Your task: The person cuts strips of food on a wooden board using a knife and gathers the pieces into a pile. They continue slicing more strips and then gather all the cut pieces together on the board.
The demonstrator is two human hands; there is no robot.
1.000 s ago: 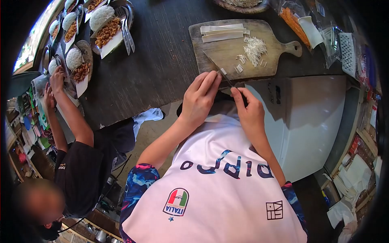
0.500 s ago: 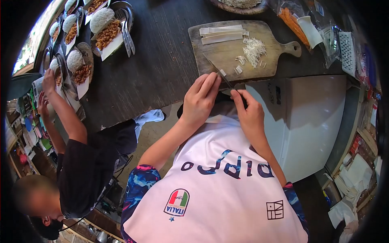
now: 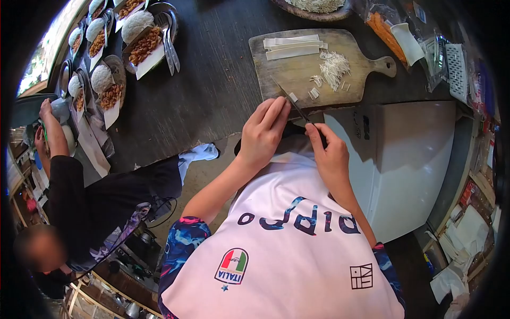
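Observation:
My right hand (image 3: pixel 330 151) is closed around the dark handle of a small knife (image 3: pixel 300 110), whose narrow blade slants up and left over the near edge of the wooden cutting board (image 3: pixel 271 72). Beside the blade, my left hand (image 3: pixel 264 127) has its fingers pressed together and bent; whatever is under the fingertips is hidden. Small white cut pieces (image 3: pixel 314 93) lie just past the blade. Farther up the board are a heap of thin white shreds (image 3: pixel 334 70) and several flat white strips (image 3: pixel 292 51).
Plates of rice (image 3: pixel 137 27) with brown food and cutlery stand at the left of the dark table (image 3: pixel 212 80). Another person (image 3: pixel 106 196) works there. A basket of shreds (image 3: pixel 313 5), a plastic bag (image 3: pixel 387 32) and a grater (image 3: pixel 456 69) lie beyond the board.
The other person's hands have moved away from the plates, farther left and down. My hands and the knife have barely shifted.

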